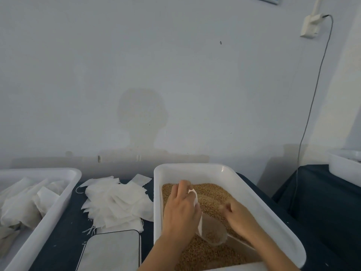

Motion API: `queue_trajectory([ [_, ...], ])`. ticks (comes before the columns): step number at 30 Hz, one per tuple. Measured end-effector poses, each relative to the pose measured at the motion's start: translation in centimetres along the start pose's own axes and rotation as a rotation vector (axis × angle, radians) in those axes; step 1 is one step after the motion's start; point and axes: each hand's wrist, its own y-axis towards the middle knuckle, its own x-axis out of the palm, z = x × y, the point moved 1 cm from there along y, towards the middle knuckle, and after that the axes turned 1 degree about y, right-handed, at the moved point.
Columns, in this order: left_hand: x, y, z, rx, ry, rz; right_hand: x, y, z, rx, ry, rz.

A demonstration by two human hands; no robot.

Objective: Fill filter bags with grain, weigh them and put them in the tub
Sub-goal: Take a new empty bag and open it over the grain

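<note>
A white tub (254,194) in front of me holds brown grain (211,198). My left hand (180,210) hovers over the grain and holds a white filter bag (194,194) by its mouth. My right hand (239,215) is beside it, fingers curled down into the grain. Between the two hands lies a clear plastic cup (214,230), tilted, with some grain in it. A loose pile of empty filter bags (117,204) lies on the dark table to the left. At the far left a second white tub (64,198) holds filled bags (21,204).
A flat scale with a grey top (111,251) sits at the table's front edge between the two tubs. Another white tub (345,169) stands on a dark surface at the far right. A cable (312,102) runs down the wall from a socket.
</note>
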Motion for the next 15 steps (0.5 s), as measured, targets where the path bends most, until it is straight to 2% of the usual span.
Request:
queue_trajectory([
  [3,-0.4,0.1,0.0,-0.056,0.052,0.053,-0.6,-0.3,2.0,0.027,-0.291,-0.289],
  [5,-0.4,0.0,0.0,-0.118,0.037,0.051,-0.6,-0.9,2.1,-0.007,-0.355,-0.359],
  [7,-0.4,0.1,-0.2,-0.216,0.025,-0.002,-0.5,-1.1,1.9,-0.127,-0.406,-0.308],
  [11,-0.7,0.1,-0.6,-0.346,0.064,0.014,-1.8,-0.9,1.1,-0.353,-0.535,-0.103],
  [15,-1.2,0.2,-0.3,-0.295,0.157,0.212,-2.3,-0.2,0.7,-0.522,-0.658,-0.01],
])
